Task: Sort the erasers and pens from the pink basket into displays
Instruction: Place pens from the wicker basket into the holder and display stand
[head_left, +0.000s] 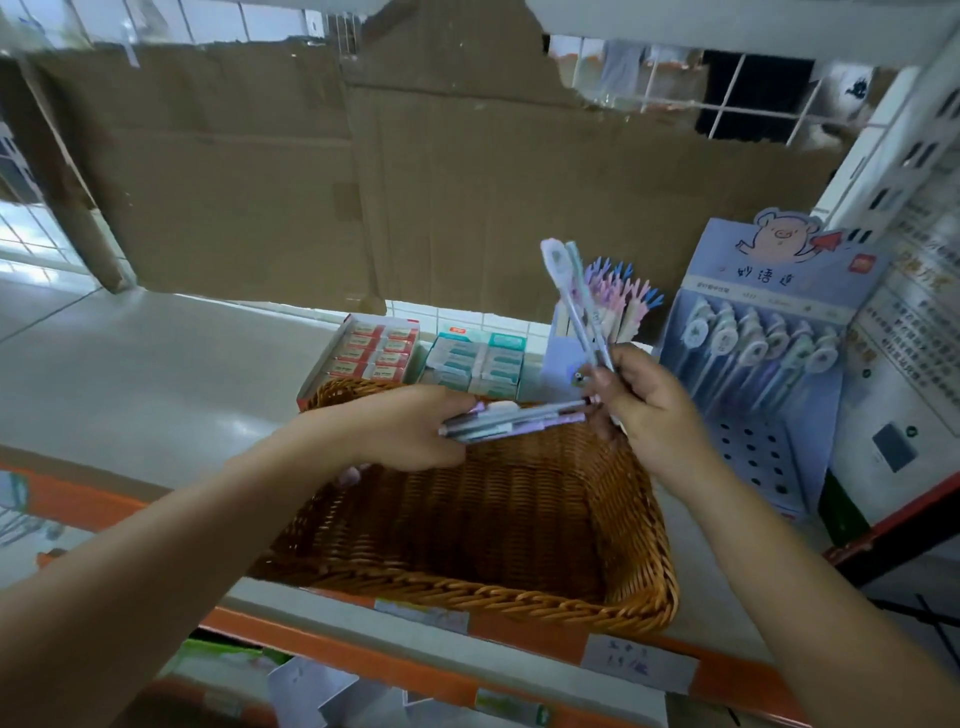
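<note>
At the shelf's (156, 364) front edge: brown wicker basket (467, 592), rectangular, braided rim. Left hand (410, 426) above its far rim, fingers curled round a flat bundle of slim pens (514, 421) lying sideways. Right hand (644, 410) over the far right corner, pinching two pens (571, 296) upright, round flat toppers uppermost. Hands close; contact unclear. Behind the basket: red eraser box (374, 348), teal eraser box (483, 358), blue card pen display (753, 364) toward the right end.
</note>
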